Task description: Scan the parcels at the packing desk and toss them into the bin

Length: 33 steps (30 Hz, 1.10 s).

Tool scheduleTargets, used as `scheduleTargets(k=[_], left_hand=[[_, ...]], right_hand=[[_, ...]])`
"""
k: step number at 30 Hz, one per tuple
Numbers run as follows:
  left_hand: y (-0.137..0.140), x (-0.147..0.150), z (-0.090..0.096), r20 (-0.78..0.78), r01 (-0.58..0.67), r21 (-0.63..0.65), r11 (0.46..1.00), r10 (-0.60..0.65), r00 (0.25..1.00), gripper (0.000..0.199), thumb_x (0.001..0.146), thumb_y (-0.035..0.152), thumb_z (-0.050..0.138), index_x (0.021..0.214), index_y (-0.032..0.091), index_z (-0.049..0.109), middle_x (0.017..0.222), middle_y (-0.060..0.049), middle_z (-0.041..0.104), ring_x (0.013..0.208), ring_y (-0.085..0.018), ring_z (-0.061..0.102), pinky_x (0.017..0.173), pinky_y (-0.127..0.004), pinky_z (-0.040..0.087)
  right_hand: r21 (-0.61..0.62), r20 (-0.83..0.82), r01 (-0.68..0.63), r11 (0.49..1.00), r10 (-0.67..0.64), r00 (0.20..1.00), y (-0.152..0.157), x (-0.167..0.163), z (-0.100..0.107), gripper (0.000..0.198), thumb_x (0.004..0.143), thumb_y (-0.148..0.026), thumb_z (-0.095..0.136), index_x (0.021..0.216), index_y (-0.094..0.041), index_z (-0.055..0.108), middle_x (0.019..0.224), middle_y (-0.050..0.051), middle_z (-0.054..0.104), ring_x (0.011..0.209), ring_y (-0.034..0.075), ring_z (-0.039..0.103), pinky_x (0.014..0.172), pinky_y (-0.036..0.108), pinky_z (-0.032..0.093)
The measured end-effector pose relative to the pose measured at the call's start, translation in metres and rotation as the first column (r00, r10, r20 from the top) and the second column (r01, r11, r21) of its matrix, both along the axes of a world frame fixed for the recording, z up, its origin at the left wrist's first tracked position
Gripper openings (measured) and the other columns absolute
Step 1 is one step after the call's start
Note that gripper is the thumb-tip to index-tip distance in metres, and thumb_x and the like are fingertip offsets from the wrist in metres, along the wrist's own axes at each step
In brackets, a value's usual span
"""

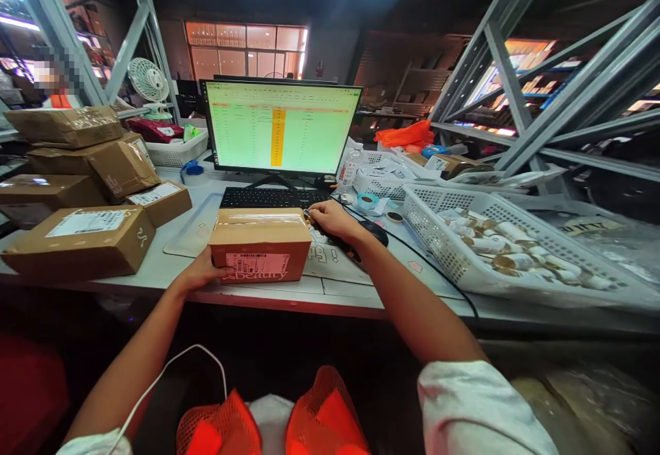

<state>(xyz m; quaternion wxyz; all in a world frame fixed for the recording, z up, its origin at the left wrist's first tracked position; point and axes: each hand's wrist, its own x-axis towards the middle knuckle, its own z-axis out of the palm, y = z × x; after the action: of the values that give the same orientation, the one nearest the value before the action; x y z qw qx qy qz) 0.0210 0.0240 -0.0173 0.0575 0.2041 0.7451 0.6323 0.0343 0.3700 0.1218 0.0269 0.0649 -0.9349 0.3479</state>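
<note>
A brown cardboard box (260, 235) stands at the front of the desk, clear tape along its top and a label with "beauty" print on its front. My left hand (203, 271) grips its lower left corner, with the thumb along the front face. At the top right edge, my right hand (333, 220) is closed in a pinch. A small dark and yellowish tip shows at its fingers, by the end of the tape, but the thing held is mostly hidden. Beneath the right wrist lies a black object with orange parts (353, 252), partly covered.
Several taped boxes (77, 242) are stacked at left. A lit monitor (283, 128) and black keyboard (268, 198) stand behind the box. At right, a white basket (443, 249) holds many small rolls. A black cable (438, 262) crosses the desk. Metal shelving frames both sides.
</note>
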Motion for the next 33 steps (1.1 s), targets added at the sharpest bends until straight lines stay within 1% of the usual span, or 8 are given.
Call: scheduleTargets(k=[5, 11, 18, 21, 24, 27, 30, 33], left_hand=[[-0.002, -0.001, -0.001, -0.064, 0.020, -0.036, 0.999, -0.023, 0.998, 0.104, 0.053, 0.067, 0.096, 0.138, 0.015, 0.067, 0.134, -0.021, 0.071, 0.141, -0.046, 0.054, 0.127, -0.064, 0.032], [-0.003, -0.005, -0.005, -0.123, 0.048, -0.069, 0.996, -0.057, 0.991, 0.098, 0.057, 0.060, 0.097, 0.136, 0.012, 0.068, 0.133, -0.021, 0.072, 0.137, -0.046, 0.057, 0.126, -0.060, 0.036], [0.002, -0.001, -0.008, -0.120, -0.056, 0.026, 0.998, 0.059, 0.991, 0.122, 0.063, 0.061, 0.094, 0.162, 0.015, 0.040, 0.150, -0.022, 0.058, 0.142, -0.042, 0.053, 0.125, -0.058, 0.037], [-0.001, 0.005, 0.007, -0.211, -0.230, -0.017, 0.973, 0.221, 0.952, 0.126, 0.067, 0.057, 0.092, 0.168, 0.021, 0.027, 0.157, -0.020, 0.049, 0.145, -0.040, 0.049, 0.125, -0.058, 0.035], [-0.004, 0.020, 0.048, -0.485, -0.556, -0.173, 0.813, 0.421, 0.767, 0.127, 0.064, 0.049, 0.093, 0.169, 0.023, 0.027, 0.159, -0.021, 0.043, 0.146, -0.044, 0.043, 0.125, -0.063, 0.029], [0.001, 0.042, 0.096, -0.769, -0.729, -0.315, 0.608, 0.286, 0.571, 0.115, 0.066, 0.040, 0.092, 0.166, 0.022, 0.038, 0.158, -0.022, 0.039, 0.148, -0.048, 0.034, 0.126, -0.067, 0.020], [0.017, 0.061, 0.122, -0.836, -0.758, -0.458, 0.465, 0.065, 0.545, 0.100, 0.070, 0.033, 0.089, 0.160, 0.018, 0.049, 0.155, -0.024, 0.041, 0.145, -0.050, 0.034, 0.124, -0.065, 0.020], [0.035, 0.071, 0.122, -0.830, -0.759, -0.524, 0.386, -0.032, 0.557, 0.094, 0.074, 0.029, 0.084, 0.160, 0.015, 0.049, 0.153, -0.025, 0.044, 0.142, -0.047, 0.036, 0.123, -0.062, 0.023]], right_hand=[[0.044, -0.052, 0.003, 0.999, -0.001, 0.999, -0.001, 0.020, 0.000, 0.029, 0.091, -0.020, 0.044, 0.062, -0.020, 0.047, 0.057, -0.002, 0.051, 0.051, 0.010, 0.046, 0.050, 0.023, 0.031], [-0.033, -0.010, -0.005, 0.999, 0.005, 1.000, -0.004, 0.048, -0.001, 0.027, 0.091, -0.027, 0.042, 0.064, -0.021, 0.047, 0.059, -0.003, 0.051, 0.049, 0.010, 0.048, 0.051, 0.024, 0.034], [-0.109, 0.047, -0.054, 0.993, 0.060, 0.997, 0.001, 0.078, -0.012, 0.029, 0.091, -0.039, 0.047, 0.069, -0.021, 0.050, 0.065, -0.002, 0.056, 0.054, 0.011, 0.050, 0.053, 0.023, 0.040], [-0.162, 0.042, -0.011, 0.987, 0.018, 0.999, 0.016, 0.071, -0.019, 0.029, 0.092, -0.043, 0.049, 0.075, -0.020, 0.055, 0.065, -0.001, 0.055, 0.055, 0.012, 0.050, 0.052, 0.024, 0.040], [-0.140, 0.071, 0.090, 0.986, -0.081, 0.994, 0.029, 0.061, -0.021, 0.025, 0.092, -0.040, 0.049, 0.078, -0.020, 0.056, 0.063, -0.001, 0.054, 0.055, 0.013, 0.050, 0.051, 0.025, 0.038], [-0.047, 0.044, 0.098, 0.994, -0.096, 0.994, 0.026, 0.058, -0.013, 0.019, 0.094, -0.035, 0.051, 0.082, -0.020, 0.055, 0.067, -0.001, 0.056, 0.056, 0.013, 0.053, 0.052, 0.025, 0.038], [0.026, -0.037, -0.004, 1.000, 0.005, 0.999, 0.001, 0.060, 0.002, 0.018, 0.099, -0.036, 0.052, 0.098, -0.020, 0.058, 0.077, 0.001, 0.064, 0.060, 0.015, 0.062, 0.056, 0.025, 0.043], [0.178, -0.144, -0.047, 0.983, 0.074, 0.987, -0.037, 0.056, 0.014, 0.021, 0.103, -0.035, 0.055, 0.112, -0.019, 0.064, 0.088, 0.005, 0.071, 0.071, 0.018, 0.070, 0.065, 0.026, 0.046]])
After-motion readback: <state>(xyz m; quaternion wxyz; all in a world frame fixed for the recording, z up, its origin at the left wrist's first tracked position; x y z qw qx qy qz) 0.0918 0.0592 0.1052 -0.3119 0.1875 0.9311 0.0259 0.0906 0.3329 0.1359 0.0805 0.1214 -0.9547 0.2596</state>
